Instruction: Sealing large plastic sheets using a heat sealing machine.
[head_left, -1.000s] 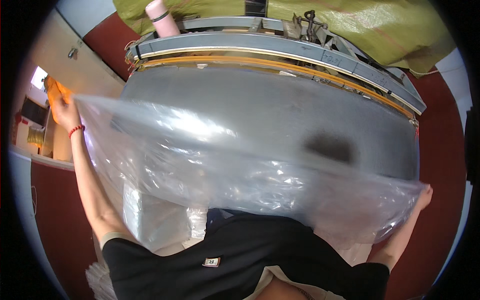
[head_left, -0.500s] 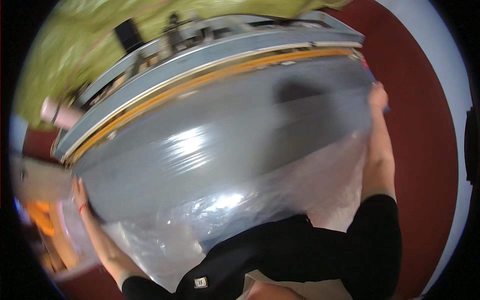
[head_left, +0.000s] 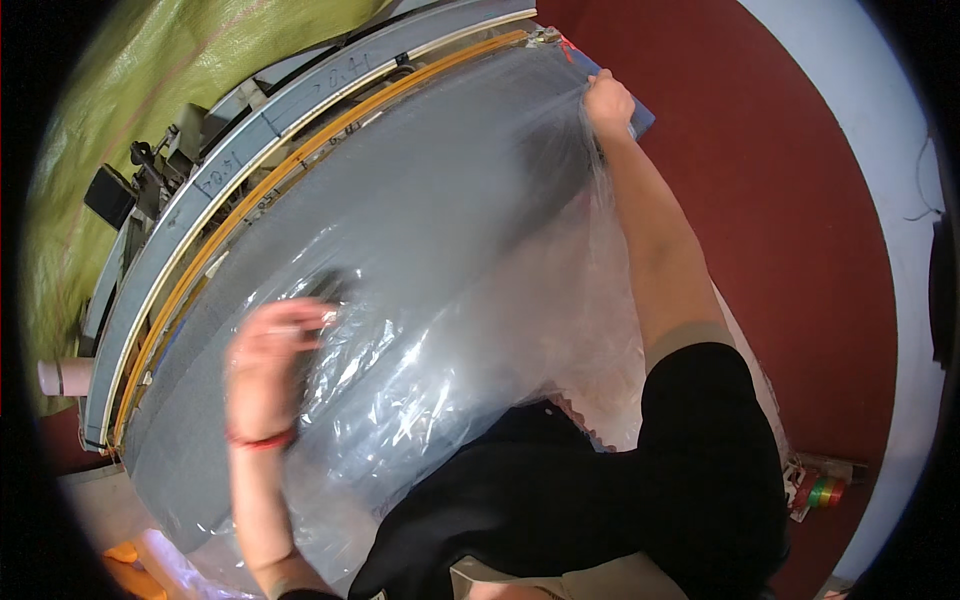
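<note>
A clear plastic sheet (head_left: 560, 330) lies over a long grey flat surface (head_left: 420, 150), shiny and wrinkled in the middle and draping toward my body. At the far right corner my right hand (head_left: 608, 105) is closed on the sheet's edge, with creases fanning out from the fingers. My left hand (head_left: 272, 350), with a red band at the wrist, hovers over the left part of the sheet. Motion blurs it, but its fingers look stretched out and apart, and I see nothing in them. Its shadow falls on the plastic beside the fingertips.
A grey rail (head_left: 235, 165) with handwritten marks and an orange strip (head_left: 290, 165) curve along the far side. Past them are a black boxy device (head_left: 110, 195), a pink cylinder (head_left: 65, 378) and yellow-green sheeting (head_left: 190, 60). Coloured tape rolls (head_left: 826, 491) lie on the red floor (head_left: 790, 250).
My left hand has left the far left edge and swung inward over the sheet. My right hand stays at the right corner, drawing the plastic into creases. The view has turned to the right.
</note>
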